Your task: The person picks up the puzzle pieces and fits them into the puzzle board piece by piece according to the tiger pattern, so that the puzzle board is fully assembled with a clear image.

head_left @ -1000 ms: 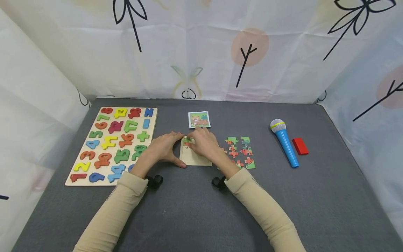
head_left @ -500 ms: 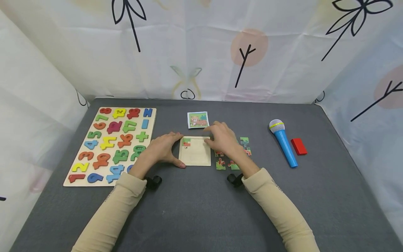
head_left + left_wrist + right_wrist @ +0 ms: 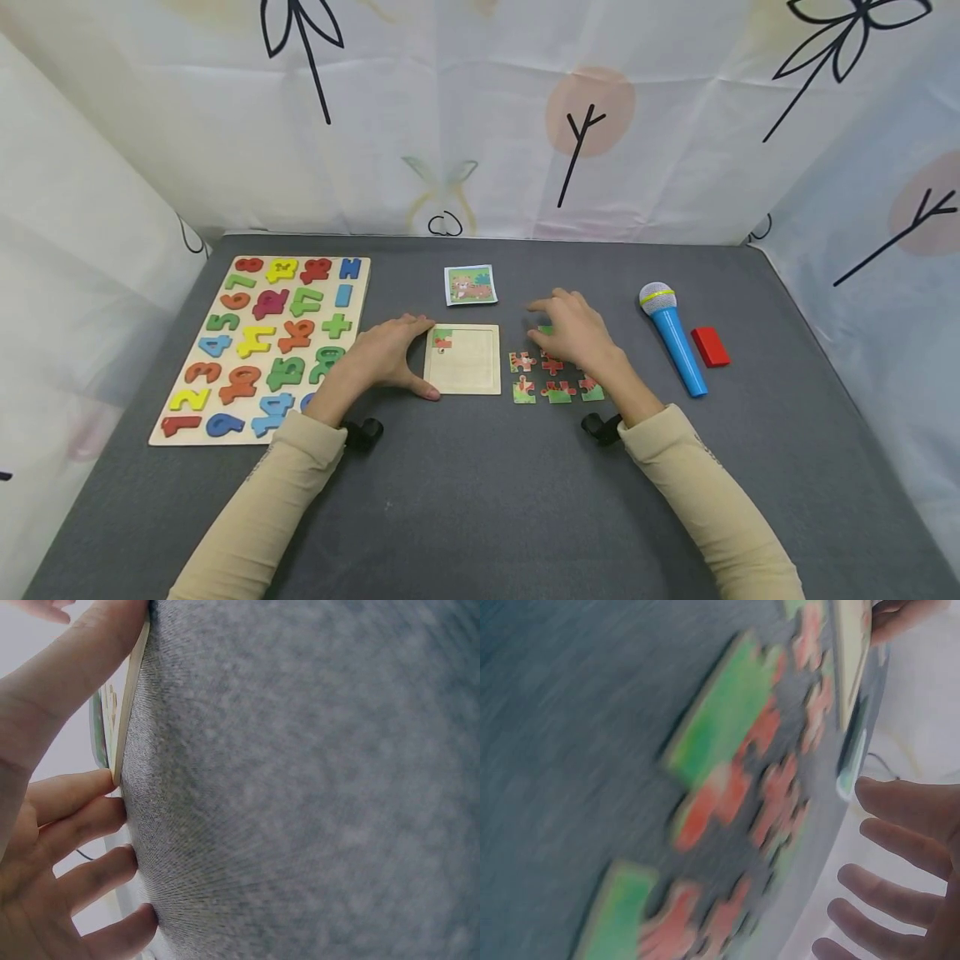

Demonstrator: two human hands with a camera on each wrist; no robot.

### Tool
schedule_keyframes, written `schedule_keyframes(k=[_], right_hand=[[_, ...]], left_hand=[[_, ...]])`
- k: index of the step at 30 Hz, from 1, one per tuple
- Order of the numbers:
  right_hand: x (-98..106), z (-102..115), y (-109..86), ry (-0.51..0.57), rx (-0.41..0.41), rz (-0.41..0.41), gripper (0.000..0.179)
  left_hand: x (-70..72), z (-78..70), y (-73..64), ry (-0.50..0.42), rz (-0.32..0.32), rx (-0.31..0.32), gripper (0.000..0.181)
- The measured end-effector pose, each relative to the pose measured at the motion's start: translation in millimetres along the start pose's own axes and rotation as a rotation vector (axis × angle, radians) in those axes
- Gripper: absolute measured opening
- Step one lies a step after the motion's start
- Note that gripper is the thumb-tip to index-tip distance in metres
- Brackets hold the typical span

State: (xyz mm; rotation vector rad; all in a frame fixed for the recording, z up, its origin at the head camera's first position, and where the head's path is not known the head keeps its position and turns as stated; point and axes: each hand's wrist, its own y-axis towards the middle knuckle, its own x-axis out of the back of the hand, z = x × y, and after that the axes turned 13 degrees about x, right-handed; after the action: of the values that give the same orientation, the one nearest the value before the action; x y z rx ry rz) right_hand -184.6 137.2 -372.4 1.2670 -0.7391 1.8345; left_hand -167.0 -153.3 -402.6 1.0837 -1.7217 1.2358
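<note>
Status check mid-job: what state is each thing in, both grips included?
Tray: flat, mostly bare
Placed piece: in the tray's far left corner
Loose pieces: outside the tray, some hidden
Card: flat, picture up
Board: flat, filled where visible
Mic: lying down
Block: lying flat
Left grip: touching the tray's left side
Right grip: holding nothing, above the loose pieces

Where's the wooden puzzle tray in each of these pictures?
Head: wooden puzzle tray at centre.
Left wrist: tray edge-on, a thin pale strip at upper left.
Right wrist: tray at upper right, partly cut off.
Shared landmark: left hand, at the tray's edge.
</note>
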Motion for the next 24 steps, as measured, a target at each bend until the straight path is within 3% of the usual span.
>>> schedule_keyframes(k=[10,24], right_hand=[[-7.1,-18.2,-8.3,0.018,-0.010,-0.013,0.042],[-12.9,-21.3,-7.1,0.052,0.028,-0.031,0.034]], left_hand=[[0.1,0.9,-0.5,-0.007,0.000,-0.002,0.116],[1.0,0.7,-1.8,-0.016,0.003,0.001,0.117]])
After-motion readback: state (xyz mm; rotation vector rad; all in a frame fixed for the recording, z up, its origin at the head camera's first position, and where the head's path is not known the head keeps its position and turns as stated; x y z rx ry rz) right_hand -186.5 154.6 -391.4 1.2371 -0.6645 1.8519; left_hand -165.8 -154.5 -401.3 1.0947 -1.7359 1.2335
